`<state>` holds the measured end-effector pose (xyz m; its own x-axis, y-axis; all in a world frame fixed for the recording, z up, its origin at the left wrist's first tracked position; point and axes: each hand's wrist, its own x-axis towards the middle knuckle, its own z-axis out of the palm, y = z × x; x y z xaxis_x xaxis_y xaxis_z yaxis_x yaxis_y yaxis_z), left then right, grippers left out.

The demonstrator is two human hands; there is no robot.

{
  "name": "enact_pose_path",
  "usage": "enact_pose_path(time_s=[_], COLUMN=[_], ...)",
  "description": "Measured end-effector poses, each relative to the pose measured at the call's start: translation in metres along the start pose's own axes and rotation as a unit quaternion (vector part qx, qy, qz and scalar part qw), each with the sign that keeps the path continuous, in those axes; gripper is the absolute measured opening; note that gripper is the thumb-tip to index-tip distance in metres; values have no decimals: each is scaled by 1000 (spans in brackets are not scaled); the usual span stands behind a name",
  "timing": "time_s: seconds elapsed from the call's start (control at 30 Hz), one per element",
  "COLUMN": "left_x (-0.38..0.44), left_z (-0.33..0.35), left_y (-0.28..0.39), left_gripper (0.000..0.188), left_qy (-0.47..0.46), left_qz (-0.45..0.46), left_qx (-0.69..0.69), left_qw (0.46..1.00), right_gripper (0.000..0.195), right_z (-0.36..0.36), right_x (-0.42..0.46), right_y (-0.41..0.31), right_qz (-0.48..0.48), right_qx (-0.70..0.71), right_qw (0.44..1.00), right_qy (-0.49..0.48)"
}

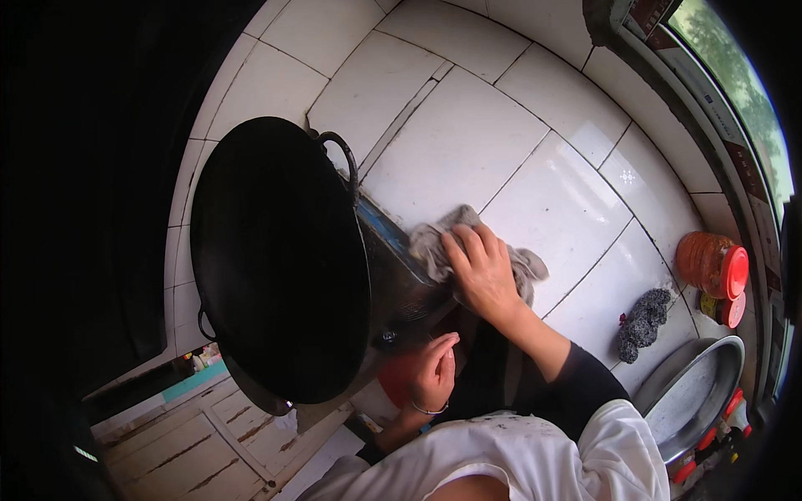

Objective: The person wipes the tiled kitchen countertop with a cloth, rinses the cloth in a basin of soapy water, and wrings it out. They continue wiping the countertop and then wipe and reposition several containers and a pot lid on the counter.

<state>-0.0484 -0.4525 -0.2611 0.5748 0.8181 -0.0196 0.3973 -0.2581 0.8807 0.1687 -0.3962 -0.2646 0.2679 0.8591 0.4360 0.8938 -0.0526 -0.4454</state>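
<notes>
My right hand [489, 269] presses down on a crumpled grey cloth [438, 241], its fingers bent over the fabric. The cloth lies on white tiles [457, 138], against the blue edge strip [391, 228] of a dark stove [407, 307]. Lower down, my left hand [433, 372] hangs in front of the stove with its fingers loosely curved; nothing shows in it. A large black wok [279, 263] with loop handles sits to the left of both hands. Its inside is too dark to make out.
To the right are a metal scouring pad [645, 325], a red-lidded jar [708, 266], a smaller jar [723, 310] and a metal basin [692, 394]. Several red-capped bottles [730, 413] stand beyond the basin. A red object [398, 379] is partly hidden behind my left hand. A worn cabinet door [188, 444] is lower left.
</notes>
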Motion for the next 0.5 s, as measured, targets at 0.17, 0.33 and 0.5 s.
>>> enact_pose_path(time_s=[0.17,0.33,0.5], left_x=[34,32,29], left_z=[-26,-30,-16], left_y=[26,13,17], left_gripper=[22,22,19], left_qy=[32,64,45], left_qz=[55,49,53], left_qx=[86,49,11], left_qw=[994,996,997], right_gripper=[31,26,31], right_z=[141,129,-8], right_x=[174,160,-2], right_y=[15,14,2], right_qz=[-31,-46,33], right_qx=[85,157,63], right_qw=[992,986,995], right_qy=[92,2,-77])
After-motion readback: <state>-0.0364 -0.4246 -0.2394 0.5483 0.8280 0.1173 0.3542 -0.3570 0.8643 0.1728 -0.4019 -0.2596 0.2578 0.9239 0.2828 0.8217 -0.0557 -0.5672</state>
